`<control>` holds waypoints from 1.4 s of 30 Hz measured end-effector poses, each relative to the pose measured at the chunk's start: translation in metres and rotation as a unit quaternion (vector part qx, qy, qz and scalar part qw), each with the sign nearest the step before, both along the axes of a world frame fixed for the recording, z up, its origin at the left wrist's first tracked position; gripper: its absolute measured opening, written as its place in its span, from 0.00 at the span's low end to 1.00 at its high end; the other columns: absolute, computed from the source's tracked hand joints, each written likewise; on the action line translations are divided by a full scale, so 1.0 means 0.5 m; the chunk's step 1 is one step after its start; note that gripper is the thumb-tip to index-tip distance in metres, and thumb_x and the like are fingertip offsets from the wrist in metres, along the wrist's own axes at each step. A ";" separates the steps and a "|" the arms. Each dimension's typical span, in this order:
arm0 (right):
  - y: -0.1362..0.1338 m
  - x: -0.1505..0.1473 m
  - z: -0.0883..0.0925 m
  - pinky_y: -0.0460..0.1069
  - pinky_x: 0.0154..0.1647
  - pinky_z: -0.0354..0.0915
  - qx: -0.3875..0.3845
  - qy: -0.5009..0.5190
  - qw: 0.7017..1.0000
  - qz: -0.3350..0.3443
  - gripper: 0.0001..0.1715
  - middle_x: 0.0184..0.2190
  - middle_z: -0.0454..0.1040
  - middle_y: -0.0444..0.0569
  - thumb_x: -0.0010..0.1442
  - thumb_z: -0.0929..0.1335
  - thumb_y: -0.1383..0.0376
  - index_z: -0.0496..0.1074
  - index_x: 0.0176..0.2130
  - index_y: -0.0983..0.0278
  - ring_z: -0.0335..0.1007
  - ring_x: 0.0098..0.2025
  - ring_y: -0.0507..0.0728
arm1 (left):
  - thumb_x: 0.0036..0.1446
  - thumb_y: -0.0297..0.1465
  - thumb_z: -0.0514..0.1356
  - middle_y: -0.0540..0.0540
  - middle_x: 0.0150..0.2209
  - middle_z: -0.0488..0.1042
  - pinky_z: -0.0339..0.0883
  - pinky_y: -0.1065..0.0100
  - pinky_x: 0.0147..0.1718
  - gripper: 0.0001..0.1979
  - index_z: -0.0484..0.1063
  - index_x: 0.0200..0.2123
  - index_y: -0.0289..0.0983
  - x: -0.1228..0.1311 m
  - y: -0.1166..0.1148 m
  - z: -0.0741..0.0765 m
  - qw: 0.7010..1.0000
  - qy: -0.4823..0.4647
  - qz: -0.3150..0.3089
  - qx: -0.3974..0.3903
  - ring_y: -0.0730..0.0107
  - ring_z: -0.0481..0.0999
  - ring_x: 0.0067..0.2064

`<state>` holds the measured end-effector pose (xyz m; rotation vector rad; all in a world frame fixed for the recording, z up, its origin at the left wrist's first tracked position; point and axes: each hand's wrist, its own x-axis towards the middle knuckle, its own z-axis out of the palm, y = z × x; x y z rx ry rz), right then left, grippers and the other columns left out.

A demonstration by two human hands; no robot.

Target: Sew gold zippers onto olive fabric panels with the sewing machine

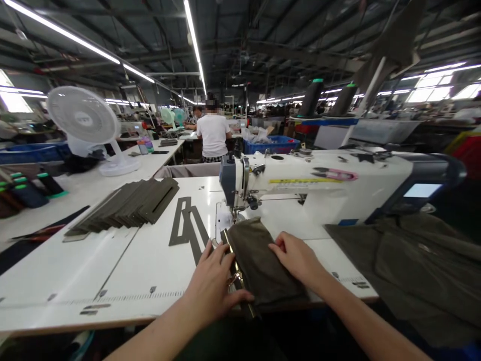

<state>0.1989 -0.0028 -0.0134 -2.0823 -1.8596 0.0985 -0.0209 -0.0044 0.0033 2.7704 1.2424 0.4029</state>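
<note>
Apparently midway: dark panel [265, 260], gold-toned zip [230, 242] near presser foot [234, 217]; stitching indiscernible.
Left hand [212, 281] open across zip; right hand [300, 258] at panel edge, closure unclear; stacked pieces [126, 206] remaining.

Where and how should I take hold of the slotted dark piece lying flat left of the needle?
Probably pinch the slotted piece at its near end, solid below the slot, coming from its left: that edge lies apart from the stack of panels, while its right side meets another flat piece.
</note>
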 end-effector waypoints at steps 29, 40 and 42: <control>0.009 -0.055 -0.013 0.59 0.60 0.45 0.068 -0.071 0.959 0.267 0.29 0.59 0.55 0.56 0.63 0.57 0.58 0.55 0.58 0.70 0.47 0.62 0.59 | 0.35 0.67 0.45 0.25 0.59 0.52 0.34 0.39 0.56 0.58 0.57 0.57 0.26 0.015 0.066 0.007 0.987 0.151 -0.058 -0.020 0.36 0.50 0.60; -0.023 0.023 0.004 0.63 0.62 0.33 0.076 -0.138 0.978 0.138 0.37 0.63 0.42 0.60 0.61 0.57 0.53 0.50 0.61 0.75 0.32 0.64 0.62 | 0.36 0.65 0.49 0.26 0.60 0.48 0.35 0.40 0.56 0.58 0.54 0.58 0.23 0.020 0.053 0.028 0.981 0.181 -0.044 -0.043 0.37 0.47 0.61; -0.038 -0.018 0.008 0.62 0.61 0.39 0.060 -0.103 0.964 0.237 0.36 0.62 0.45 0.57 0.61 0.58 0.53 0.51 0.61 0.71 0.36 0.64 0.61 | 0.36 0.64 0.51 0.26 0.60 0.48 0.35 0.40 0.56 0.57 0.54 0.58 0.23 0.020 0.053 0.027 0.983 0.174 -0.041 -0.041 0.38 0.46 0.61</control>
